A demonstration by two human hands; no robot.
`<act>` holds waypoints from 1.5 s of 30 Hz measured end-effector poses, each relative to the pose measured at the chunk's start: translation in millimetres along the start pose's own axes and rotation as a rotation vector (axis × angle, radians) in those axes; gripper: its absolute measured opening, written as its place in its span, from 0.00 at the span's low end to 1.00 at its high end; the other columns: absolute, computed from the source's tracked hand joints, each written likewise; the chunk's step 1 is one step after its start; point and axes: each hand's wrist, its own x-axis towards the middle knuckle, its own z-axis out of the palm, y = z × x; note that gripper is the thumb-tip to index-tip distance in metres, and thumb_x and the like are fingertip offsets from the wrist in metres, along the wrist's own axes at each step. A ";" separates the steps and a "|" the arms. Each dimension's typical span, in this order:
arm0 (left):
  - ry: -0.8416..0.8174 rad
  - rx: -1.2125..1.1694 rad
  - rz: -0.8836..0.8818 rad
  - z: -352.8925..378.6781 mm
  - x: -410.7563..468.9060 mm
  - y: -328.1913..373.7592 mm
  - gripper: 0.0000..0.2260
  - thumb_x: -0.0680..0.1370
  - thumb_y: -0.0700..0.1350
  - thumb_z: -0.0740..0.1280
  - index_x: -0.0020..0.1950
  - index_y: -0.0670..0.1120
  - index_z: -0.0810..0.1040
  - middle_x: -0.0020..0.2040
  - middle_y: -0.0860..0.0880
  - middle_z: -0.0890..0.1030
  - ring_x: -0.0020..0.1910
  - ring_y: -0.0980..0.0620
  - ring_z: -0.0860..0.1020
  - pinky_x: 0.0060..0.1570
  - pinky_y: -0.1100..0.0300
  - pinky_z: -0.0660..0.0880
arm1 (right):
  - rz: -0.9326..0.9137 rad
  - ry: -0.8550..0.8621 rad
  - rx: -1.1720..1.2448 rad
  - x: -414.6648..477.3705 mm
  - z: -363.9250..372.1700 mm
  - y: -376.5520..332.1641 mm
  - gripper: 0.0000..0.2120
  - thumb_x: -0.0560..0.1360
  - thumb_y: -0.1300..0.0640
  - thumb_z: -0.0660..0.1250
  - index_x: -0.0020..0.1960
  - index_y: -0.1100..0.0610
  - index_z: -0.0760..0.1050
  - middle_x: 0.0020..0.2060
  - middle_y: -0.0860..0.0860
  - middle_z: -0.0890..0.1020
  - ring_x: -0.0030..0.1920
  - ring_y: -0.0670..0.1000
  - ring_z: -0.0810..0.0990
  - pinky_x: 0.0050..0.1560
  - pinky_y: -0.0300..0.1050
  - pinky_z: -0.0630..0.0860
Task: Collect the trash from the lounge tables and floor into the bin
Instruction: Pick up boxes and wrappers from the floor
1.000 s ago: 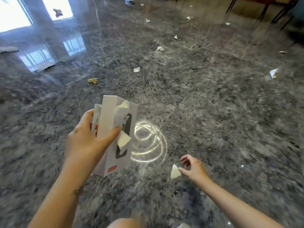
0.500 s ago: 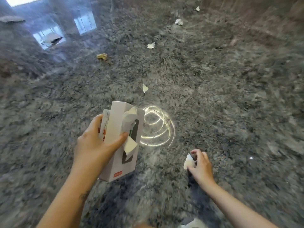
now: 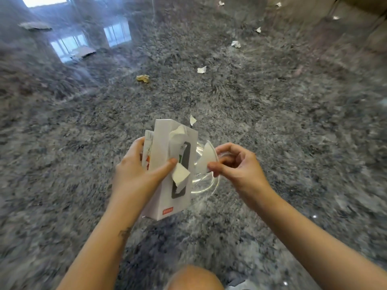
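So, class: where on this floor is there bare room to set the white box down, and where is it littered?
Bare floor lies left of the left hand, nearer than the yellow wrapper; more lies right of the right hand, which pinches torn paper. Beyond the white box a small scrap sits close, and farther scraps dot the upper right.

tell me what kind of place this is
Likely an indoor lounge or lobby: a glossy grey stone floor, bright window reflections on it, and paper scraps littered across it.
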 end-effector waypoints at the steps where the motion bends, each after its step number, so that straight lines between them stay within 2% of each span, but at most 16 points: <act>1: -0.012 -0.053 -0.003 -2.2 -1.6 8.4 0.20 0.62 0.58 0.75 0.51 0.62 0.73 0.41 0.62 0.80 0.39 0.68 0.77 0.36 0.63 0.73 | -0.022 -0.052 0.000 2.9 10.3 -16.5 0.11 0.61 0.61 0.75 0.40 0.58 0.75 0.27 0.50 0.81 0.27 0.46 0.78 0.34 0.35 0.75; 4: -0.056 -0.217 -0.005 -10.3 -6.9 33.4 0.22 0.58 0.60 0.75 0.48 0.60 0.75 0.41 0.62 0.82 0.38 0.64 0.80 0.35 0.63 0.75 | -0.030 -0.084 -0.065 8.7 32.0 -50.3 0.09 0.64 0.70 0.72 0.38 0.62 0.73 0.25 0.53 0.80 0.25 0.47 0.76 0.30 0.36 0.74; 7: -0.100 -0.343 0.001 -21.7 -11.6 54.0 0.23 0.58 0.59 0.73 0.50 0.57 0.76 0.41 0.64 0.82 0.37 0.64 0.81 0.28 0.70 0.73 | -0.012 -0.067 -0.173 11.2 41.7 -73.7 0.09 0.65 0.70 0.73 0.36 0.64 0.73 0.26 0.55 0.79 0.23 0.48 0.76 0.28 0.37 0.74; 10: -0.115 -0.366 0.013 -33.9 -15.2 65.0 0.23 0.58 0.59 0.73 0.50 0.57 0.75 0.41 0.63 0.82 0.38 0.64 0.81 0.29 0.70 0.74 | -0.002 -0.083 -0.231 13.9 47.8 -89.8 0.10 0.64 0.70 0.73 0.34 0.62 0.72 0.26 0.58 0.78 0.24 0.49 0.76 0.28 0.38 0.75; 13: -0.098 -0.299 0.018 -41.6 -11.6 69.4 0.21 0.60 0.56 0.77 0.49 0.57 0.74 0.42 0.57 0.83 0.39 0.62 0.81 0.36 0.64 0.76 | -0.001 -0.111 -0.298 19.2 54.8 -98.0 0.11 0.65 0.67 0.74 0.34 0.60 0.72 0.28 0.59 0.78 0.25 0.51 0.76 0.30 0.42 0.76; 15: -0.080 -0.242 0.027 -41.8 -2.6 70.2 0.20 0.61 0.53 0.78 0.49 0.57 0.74 0.43 0.57 0.82 0.41 0.60 0.81 0.40 0.60 0.77 | -0.008 -0.130 -0.330 25.8 57.6 -97.3 0.11 0.65 0.66 0.74 0.35 0.60 0.71 0.27 0.58 0.79 0.25 0.51 0.77 0.29 0.41 0.75; 18: -0.016 -0.198 0.029 -36.7 18.4 64.9 0.18 0.64 0.51 0.78 0.48 0.57 0.74 0.44 0.55 0.82 0.43 0.55 0.81 0.42 0.53 0.79 | -0.026 -0.133 -0.388 45.0 53.2 -93.6 0.13 0.64 0.64 0.76 0.37 0.58 0.71 0.26 0.52 0.79 0.26 0.49 0.77 0.29 0.40 0.75; 21: 0.118 -0.135 0.006 -34.0 51.2 53.1 0.20 0.64 0.53 0.77 0.52 0.56 0.73 0.46 0.51 0.82 0.45 0.48 0.81 0.47 0.45 0.79 | -0.074 -0.015 -0.526 88.1 30.8 -84.9 0.13 0.64 0.57 0.76 0.40 0.53 0.72 0.31 0.49 0.79 0.29 0.44 0.77 0.33 0.37 0.76; 24: 0.228 -0.027 -0.023 -32.4 95.1 37.8 0.23 0.65 0.55 0.76 0.55 0.54 0.72 0.46 0.51 0.81 0.45 0.47 0.81 0.46 0.45 0.78 | -0.060 0.188 -0.613 148.4 -5.1 -57.1 0.12 0.66 0.55 0.76 0.42 0.52 0.72 0.34 0.47 0.78 0.34 0.43 0.76 0.37 0.35 0.75; 26: 0.256 0.024 -0.040 -25.8 127.5 26.8 0.23 0.65 0.55 0.76 0.57 0.54 0.72 0.47 0.51 0.81 0.44 0.47 0.80 0.46 0.45 0.78 | -0.010 0.237 -0.642 186.9 -25.7 -22.9 0.13 0.67 0.56 0.75 0.45 0.55 0.72 0.36 0.47 0.77 0.36 0.45 0.76 0.40 0.38 0.75; 30: 0.254 0.047 -0.093 1.1 185.5 -1.1 0.24 0.65 0.55 0.76 0.57 0.54 0.72 0.47 0.52 0.81 0.45 0.48 0.80 0.47 0.44 0.78 | 0.158 0.229 -0.697 255.1 -48.3 61.3 0.14 0.67 0.57 0.75 0.48 0.58 0.73 0.41 0.53 0.79 0.40 0.49 0.76 0.45 0.46 0.75; 34: 0.265 0.066 -0.165 26.7 224.8 -29.4 0.20 0.65 0.54 0.75 0.53 0.57 0.71 0.44 0.57 0.80 0.43 0.51 0.80 0.44 0.49 0.78 | 0.319 0.201 -0.744 296.1 -51.9 131.7 0.16 0.67 0.56 0.75 0.51 0.59 0.74 0.44 0.53 0.78 0.43 0.50 0.75 0.47 0.44 0.73; 36: 0.258 0.073 -0.212 36.7 236.4 -38.5 0.21 0.65 0.55 0.75 0.53 0.56 0.72 0.44 0.57 0.80 0.43 0.51 0.80 0.44 0.48 0.78 | 0.362 0.183 -0.803 308.5 -51.7 152.7 0.17 0.68 0.55 0.74 0.53 0.58 0.74 0.47 0.54 0.80 0.48 0.53 0.77 0.50 0.46 0.74; 40: 0.244 0.085 -0.294 53.5 263.0 -47.1 0.26 0.63 0.58 0.76 0.57 0.56 0.71 0.47 0.54 0.81 0.46 0.48 0.80 0.48 0.45 0.78 | 0.337 0.246 -0.943 331.8 -47.2 170.1 0.14 0.69 0.52 0.71 0.52 0.56 0.75 0.50 0.53 0.79 0.53 0.55 0.76 0.51 0.45 0.68; 43: 0.260 0.112 -0.298 62.2 281.4 -54.4 0.24 0.65 0.55 0.75 0.58 0.58 0.71 0.44 0.61 0.79 0.44 0.56 0.80 0.41 0.54 0.76 | 0.316 0.206 -1.074 339.7 -43.4 176.5 0.12 0.70 0.49 0.70 0.49 0.54 0.75 0.47 0.50 0.77 0.53 0.53 0.73 0.50 0.45 0.62; 45: 0.246 0.117 -0.295 66.1 289.2 -56.2 0.24 0.65 0.55 0.74 0.59 0.58 0.71 0.45 0.60 0.80 0.43 0.58 0.79 0.38 0.57 0.75 | 0.309 0.160 -1.109 339.8 -40.4 176.5 0.09 0.71 0.49 0.69 0.45 0.54 0.74 0.43 0.47 0.75 0.51 0.51 0.72 0.48 0.43 0.58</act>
